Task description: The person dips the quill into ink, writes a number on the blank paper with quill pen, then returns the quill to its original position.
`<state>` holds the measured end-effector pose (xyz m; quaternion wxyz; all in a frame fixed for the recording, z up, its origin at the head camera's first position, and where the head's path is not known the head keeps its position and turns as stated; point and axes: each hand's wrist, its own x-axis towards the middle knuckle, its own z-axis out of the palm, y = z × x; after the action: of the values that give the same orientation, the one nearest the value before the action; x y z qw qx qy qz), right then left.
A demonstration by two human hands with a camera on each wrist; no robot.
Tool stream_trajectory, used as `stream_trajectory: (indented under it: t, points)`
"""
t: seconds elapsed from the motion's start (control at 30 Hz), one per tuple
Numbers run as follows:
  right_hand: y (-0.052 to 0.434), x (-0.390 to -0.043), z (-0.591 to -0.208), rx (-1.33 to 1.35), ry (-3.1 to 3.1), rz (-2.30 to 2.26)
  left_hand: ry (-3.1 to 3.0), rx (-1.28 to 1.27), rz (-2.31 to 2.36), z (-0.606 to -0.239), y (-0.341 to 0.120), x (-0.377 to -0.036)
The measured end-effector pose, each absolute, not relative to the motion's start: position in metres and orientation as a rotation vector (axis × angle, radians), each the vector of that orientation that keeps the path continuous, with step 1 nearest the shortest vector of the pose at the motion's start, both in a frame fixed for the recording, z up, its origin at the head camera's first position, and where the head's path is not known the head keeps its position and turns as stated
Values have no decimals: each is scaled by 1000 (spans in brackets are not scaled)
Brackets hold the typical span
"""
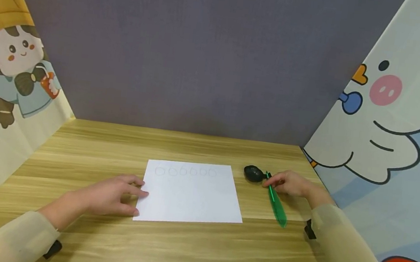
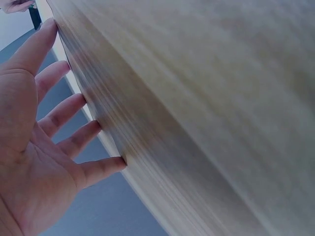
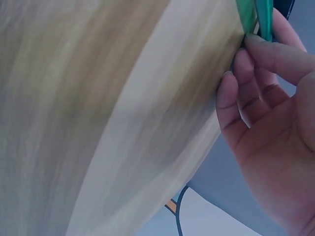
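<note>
Your left hand (image 1: pixel 111 195) lay with fingers spread, touching the left edge of the white sheet (image 1: pixel 191 196) on the tabletop (image 1: pixel 181 248). Your right hand (image 1: pixel 290 184) pinched the slim green object (image 1: pixel 277 206) near its far end, right of the sheet, beside a rounded black object (image 1: pixel 253 173).

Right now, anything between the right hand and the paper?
Yes: the black thing lies just left of the right hand, between it and the paper. Nothing visible hangs above it.
</note>
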<state>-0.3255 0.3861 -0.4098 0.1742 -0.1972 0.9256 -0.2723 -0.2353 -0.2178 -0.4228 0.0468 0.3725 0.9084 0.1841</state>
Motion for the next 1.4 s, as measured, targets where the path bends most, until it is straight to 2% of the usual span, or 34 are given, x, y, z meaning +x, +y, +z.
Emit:
stream_trajectory:
  t: [0.67, 1.4]
  points:
    - [383, -320, -416, -598, 2652, -845, 2761, 1136, 578, -422, -217, -233]
    - [383, -299, -398, -644, 2962, -717, 2771, 1143, 551, -422, -219, -235]
